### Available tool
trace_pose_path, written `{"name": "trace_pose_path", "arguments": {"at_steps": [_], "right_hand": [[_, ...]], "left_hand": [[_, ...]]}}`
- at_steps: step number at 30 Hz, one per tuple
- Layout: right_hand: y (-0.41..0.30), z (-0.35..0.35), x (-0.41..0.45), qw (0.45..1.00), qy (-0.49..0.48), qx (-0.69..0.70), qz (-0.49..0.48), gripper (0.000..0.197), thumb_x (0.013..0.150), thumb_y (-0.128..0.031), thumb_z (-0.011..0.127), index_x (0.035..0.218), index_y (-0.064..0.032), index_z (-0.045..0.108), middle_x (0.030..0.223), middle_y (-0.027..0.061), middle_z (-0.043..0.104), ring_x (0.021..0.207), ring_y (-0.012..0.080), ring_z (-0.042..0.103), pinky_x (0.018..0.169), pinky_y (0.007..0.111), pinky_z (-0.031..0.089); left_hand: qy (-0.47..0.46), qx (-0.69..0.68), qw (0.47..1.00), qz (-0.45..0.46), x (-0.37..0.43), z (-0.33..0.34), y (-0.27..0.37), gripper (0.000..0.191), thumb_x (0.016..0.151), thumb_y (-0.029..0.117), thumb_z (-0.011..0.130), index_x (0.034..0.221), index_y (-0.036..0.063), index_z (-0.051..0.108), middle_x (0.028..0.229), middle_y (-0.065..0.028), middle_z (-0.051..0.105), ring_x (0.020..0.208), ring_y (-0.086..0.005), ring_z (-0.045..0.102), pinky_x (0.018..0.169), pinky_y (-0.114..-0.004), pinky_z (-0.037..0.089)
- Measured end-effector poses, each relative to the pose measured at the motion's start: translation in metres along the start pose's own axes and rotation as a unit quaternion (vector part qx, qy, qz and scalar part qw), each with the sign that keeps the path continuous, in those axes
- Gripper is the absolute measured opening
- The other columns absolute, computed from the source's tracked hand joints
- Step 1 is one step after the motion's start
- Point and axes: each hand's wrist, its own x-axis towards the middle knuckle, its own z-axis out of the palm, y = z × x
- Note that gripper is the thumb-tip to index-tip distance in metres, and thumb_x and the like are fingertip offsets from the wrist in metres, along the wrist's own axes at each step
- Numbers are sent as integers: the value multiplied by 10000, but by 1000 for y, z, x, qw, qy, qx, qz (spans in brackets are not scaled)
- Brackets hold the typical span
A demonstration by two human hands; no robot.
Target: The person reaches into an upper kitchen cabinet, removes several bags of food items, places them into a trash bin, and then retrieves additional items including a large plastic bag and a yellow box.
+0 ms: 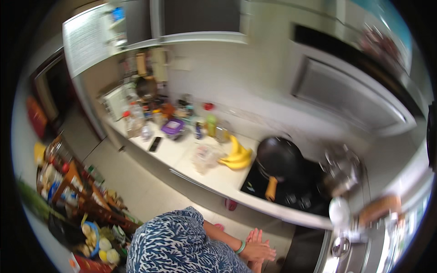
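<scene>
My left hand (257,251), with a pale green bangle (241,247) on its wrist, lies flat across my right hand (254,236). The palms press together at a crossed angle, fingers extended and slightly spread, with nothing seen between them. Both hands are in front of the counter's lower cabinets, over the floor. My left hand hides much of the right one. Beyond them on the black cooktop (252,179) sits a dark wok (278,153) with a wooden handle (271,188). Bananas (237,157) lie left of the wok, beside a clear plastic bag (205,157).
The white counter (184,150) also holds a phone (155,144), a purple-lidded container (173,127) and several bottles. A steel pot (341,170) stands at the right, near a sink (355,254). A crowded wooden rack (82,198) stands behind me at left.
</scene>
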Motion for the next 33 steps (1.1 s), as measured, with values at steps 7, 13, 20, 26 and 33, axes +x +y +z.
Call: {"name": "trace_pose_path", "arguments": {"at_steps": [7,13,20,26,33], "right_hand": [[81,117,51,977,-166,12,130,570,937,-416,449,1376,-56,401,1428,105,403,1381,261,287,1107,409,266],[135,260,59,902,-131,178,370,496,927,-214,526,1409,-133,436,1465,124,389,1317,249,382,1066,376,339],[345,421,113,542,-421,-625,-372,523,911,-423,460,1314,-97,533,1412,206,425,1336,345,363,1077,484,260],[455,484,192,441,-450,-570,-527,599,913,-577,351,1222,-124,593,1294,155,547,1228,298,476,1010,486,317],[494,598,235,420,-464,-629,-461,573,770,-228,721,1282,-79,512,1264,131,527,1113,321,521,949,467,375]], "left_hand": [[65,-88,967,232,-41,-129,-164,697,925,559,376,1455,108,319,1528,-117,281,1395,-305,273,1107,-495,221],[66,-167,977,-112,-147,-252,-305,787,887,656,370,1436,93,352,1393,-135,459,1254,-322,446,1043,-443,335],[201,-783,552,-204,-254,-363,-396,785,931,683,166,1430,110,364,1334,-126,532,1210,-226,503,1036,-351,358],[243,-860,408,-186,-329,-468,-450,823,931,665,158,1454,41,273,1514,-108,297,1390,-201,291,1136,-342,232],[271,-707,621,-201,-405,-551,-541,523,985,258,489,1437,55,321,1407,-110,447,1291,-190,428,1053,-321,348]]}}
